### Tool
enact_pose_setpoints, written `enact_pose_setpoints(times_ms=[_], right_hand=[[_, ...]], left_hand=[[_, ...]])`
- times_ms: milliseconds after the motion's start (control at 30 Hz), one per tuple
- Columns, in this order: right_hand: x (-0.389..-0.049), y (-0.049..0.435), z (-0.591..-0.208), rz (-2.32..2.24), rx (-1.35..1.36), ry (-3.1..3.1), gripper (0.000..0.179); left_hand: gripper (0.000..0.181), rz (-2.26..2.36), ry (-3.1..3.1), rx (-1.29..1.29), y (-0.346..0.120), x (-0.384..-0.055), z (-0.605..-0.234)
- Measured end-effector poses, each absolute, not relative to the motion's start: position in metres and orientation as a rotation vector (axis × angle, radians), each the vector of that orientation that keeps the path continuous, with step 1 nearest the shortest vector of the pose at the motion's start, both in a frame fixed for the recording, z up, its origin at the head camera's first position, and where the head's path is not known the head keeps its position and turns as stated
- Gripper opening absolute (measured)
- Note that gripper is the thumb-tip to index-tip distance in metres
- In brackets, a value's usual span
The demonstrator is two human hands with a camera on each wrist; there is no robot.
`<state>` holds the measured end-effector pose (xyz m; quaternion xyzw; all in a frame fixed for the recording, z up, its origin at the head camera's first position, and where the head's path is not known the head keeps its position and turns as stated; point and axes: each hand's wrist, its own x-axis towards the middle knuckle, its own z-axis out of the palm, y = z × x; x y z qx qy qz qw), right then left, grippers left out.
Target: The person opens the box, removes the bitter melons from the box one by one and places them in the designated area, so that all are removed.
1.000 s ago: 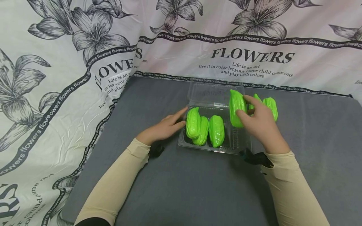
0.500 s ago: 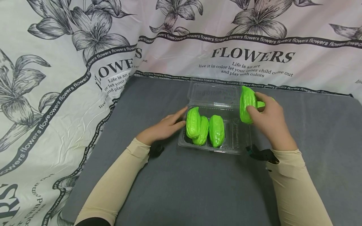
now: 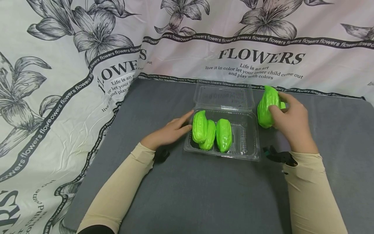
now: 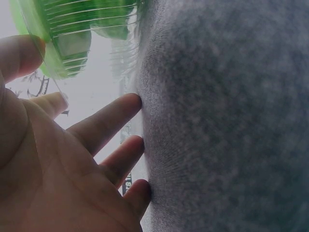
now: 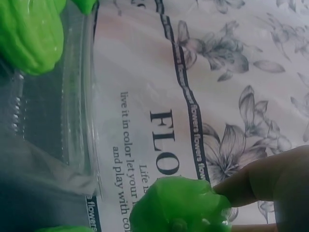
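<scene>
A bright green, ribbed gourd-like vegetable (image 3: 266, 109) is gripped between the thumb and fingers of my right hand (image 3: 295, 122), just right of a clear plastic clamshell box (image 3: 244, 152). In the right wrist view, the end of this gourd (image 5: 176, 203) shows beside my fingers. A bit of another green piece (image 3: 282, 105) peeks out behind it, mostly hidden. Inside the box lie three similar gourds (image 3: 224, 135), two overlapping at the left. My left hand (image 3: 166, 131) touches the box's left side with fingers extended; in the left wrist view, its fingertips (image 4: 133, 101) meet the grey cloth.
The box's clear lid (image 3: 223, 96) is folded back toward the wall. Grey cloth (image 3: 204, 195) covers the table. A white flower-printed sheet (image 3: 181, 58) hangs along the back and left side.
My right hand has carried the gourd rightward, from over the box's right part to beyond its right edge. My left hand and the gourds in the box stay put.
</scene>
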<state>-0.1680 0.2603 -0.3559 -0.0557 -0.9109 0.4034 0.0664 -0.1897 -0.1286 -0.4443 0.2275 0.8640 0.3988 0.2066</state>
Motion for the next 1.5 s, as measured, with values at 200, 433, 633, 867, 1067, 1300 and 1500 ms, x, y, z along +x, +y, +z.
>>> enact_pose_setpoints(times_ms=[200,433,633,867,1067,1300,1500], right_hand=[[-0.168,0.268,-0.353,1.203,-0.194,-2.744,0.064],[-0.169,0.282,-0.354,1.135,-0.253,-2.738,0.064],[-0.169,0.293,-0.354,1.167,-0.325,-2.703,0.063],[-0.169,0.302,-0.353,1.194,-0.389,-2.69,0.065],[-0.17,0.309,-0.356,1.193,-0.435,-2.672,0.064],[-0.17,0.321,-0.359,1.213,-0.513,-2.673,0.066],[-0.171,0.329,-0.363,1.216,-0.55,-2.678,0.068]], left_hand=[[0.068,1.112,2.409,0.637,-0.129,-0.189,-0.444],[0.068,1.107,2.417,0.638,-0.129,-0.189,-0.444],[0.067,1.103,2.413,0.624,-0.129,-0.189,-0.443],[0.067,1.093,2.417,0.631,-0.129,-0.19,-0.442],[0.068,1.1,2.41,0.626,-0.129,-0.189,-0.443],[0.067,1.108,2.406,0.621,-0.129,-0.189,-0.444],[0.067,1.105,2.412,0.615,-0.129,-0.189,-0.445]])
